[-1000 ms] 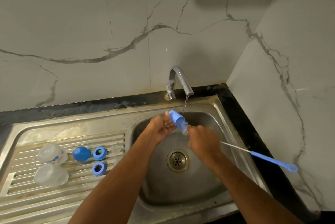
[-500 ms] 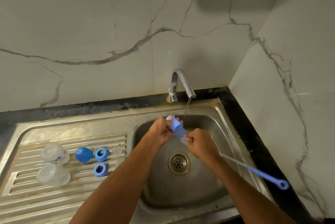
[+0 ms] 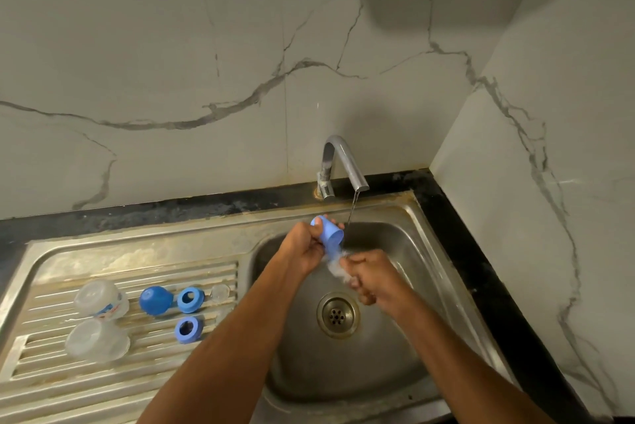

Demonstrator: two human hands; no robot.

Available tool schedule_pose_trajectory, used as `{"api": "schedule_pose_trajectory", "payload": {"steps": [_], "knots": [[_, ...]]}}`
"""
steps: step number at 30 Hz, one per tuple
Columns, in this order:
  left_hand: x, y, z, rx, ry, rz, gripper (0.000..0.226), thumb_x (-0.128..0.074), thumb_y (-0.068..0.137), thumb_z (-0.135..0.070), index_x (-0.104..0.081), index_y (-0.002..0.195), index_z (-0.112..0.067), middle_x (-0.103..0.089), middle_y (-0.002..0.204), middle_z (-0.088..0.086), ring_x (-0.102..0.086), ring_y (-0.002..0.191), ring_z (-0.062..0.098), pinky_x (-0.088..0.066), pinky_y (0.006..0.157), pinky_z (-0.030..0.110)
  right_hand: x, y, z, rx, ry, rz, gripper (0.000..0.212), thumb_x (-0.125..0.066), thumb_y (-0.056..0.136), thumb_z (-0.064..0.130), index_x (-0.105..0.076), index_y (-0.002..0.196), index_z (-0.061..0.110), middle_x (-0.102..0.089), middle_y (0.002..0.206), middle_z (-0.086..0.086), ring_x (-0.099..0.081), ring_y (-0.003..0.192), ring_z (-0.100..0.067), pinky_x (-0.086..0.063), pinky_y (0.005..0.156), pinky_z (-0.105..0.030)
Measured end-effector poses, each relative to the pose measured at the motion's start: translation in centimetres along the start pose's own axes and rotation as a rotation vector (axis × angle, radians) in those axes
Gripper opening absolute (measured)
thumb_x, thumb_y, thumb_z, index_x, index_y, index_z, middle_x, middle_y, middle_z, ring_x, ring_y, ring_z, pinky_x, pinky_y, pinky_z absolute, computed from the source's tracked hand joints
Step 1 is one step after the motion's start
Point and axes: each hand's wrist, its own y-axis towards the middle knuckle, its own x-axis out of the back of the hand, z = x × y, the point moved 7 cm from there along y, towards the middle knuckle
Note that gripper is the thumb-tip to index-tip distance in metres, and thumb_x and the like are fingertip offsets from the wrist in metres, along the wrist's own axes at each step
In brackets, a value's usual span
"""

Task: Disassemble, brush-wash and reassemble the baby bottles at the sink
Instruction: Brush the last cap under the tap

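Observation:
Over the sink basin (image 3: 405,348), my left hand (image 3: 305,248) grips a small blue cap (image 3: 330,233), tilted with its open end down to the right. My right hand (image 3: 372,281) grips the bottle brush just below it. The brush's pale wet bristles (image 3: 335,264) sit at the cap's mouth, between the two hands. My right forearm hides the brush handle. A thin stream of water (image 3: 354,209) falls from the tap (image 3: 340,162) just right of the cap.
On the ribbed drainboard (image 3: 68,389) at left lie two clear bottle bodies (image 3: 101,300) (image 3: 96,341), a blue dome cap (image 3: 155,301), two blue collar rings (image 3: 190,300) (image 3: 187,330) and a clear teat (image 3: 220,292). The drain (image 3: 338,315) lies below my hands. Marble walls close in behind and right.
My right hand has drawn the brush back toward me, so the bristles have come out of the cap. The blue handle has gone out of sight behind my forearm.

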Motion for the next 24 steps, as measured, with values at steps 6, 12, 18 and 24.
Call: {"api": "schedule_pose_trajectory", "payload": {"steps": [6,12,18,24], "knots": [[0.5,0.8,1.3,0.010,-0.018,-0.054,0.032,-0.052,0.099,-0.002,-0.055,0.130,0.007,-0.060,0.129,0.027,-0.066,0.106,0.034,-0.058,0.079,0.044,-1.5,-2.6,4.0,0.448,-1.283,-0.303,0.015,-0.053,0.098,0.025,-0.065,0.097,0.016,-0.066,0.088,-0.003,-0.065,0.082,-0.023,-0.050,0.067,-0.032],[1.6,0.7,1.2,0.020,-0.094,0.019,0.023,-0.044,0.100,-0.001,-0.058,0.118,0.004,-0.063,0.110,0.022,-0.063,0.107,0.035,-0.049,0.101,0.049,0.0,0.2,0.2,-0.228,0.426,0.157,0.016,-0.051,0.100,0.013,-0.064,0.102,0.004,-0.039,0.055,0.001,-0.028,0.039,-0.006,-0.017,0.038,-0.019],[1.4,0.7,1.6,0.050,-0.164,0.008,0.026,-0.049,0.098,-0.001,-0.058,0.122,0.002,-0.062,0.109,0.021,-0.063,0.104,0.033,-0.054,0.086,0.046,-0.3,-0.6,1.8,0.150,-0.550,-0.073,0.016,-0.060,0.095,0.022,-0.070,0.089,0.011,-0.061,0.065,-0.006,-0.060,0.055,-0.020,-0.047,0.051,-0.029],[0.5,0.9,1.4,0.012,-0.075,0.009,0.027,-0.046,0.101,-0.001,-0.055,0.126,0.005,-0.063,0.107,0.021,-0.065,0.096,0.032,-0.059,0.077,0.043,-1.8,-2.4,4.4,0.419,-1.246,-0.229,0.017,-0.052,0.097,0.020,-0.067,0.096,0.012,-0.068,0.088,-0.007,-0.066,0.083,-0.025,-0.051,0.068,-0.035]]}}
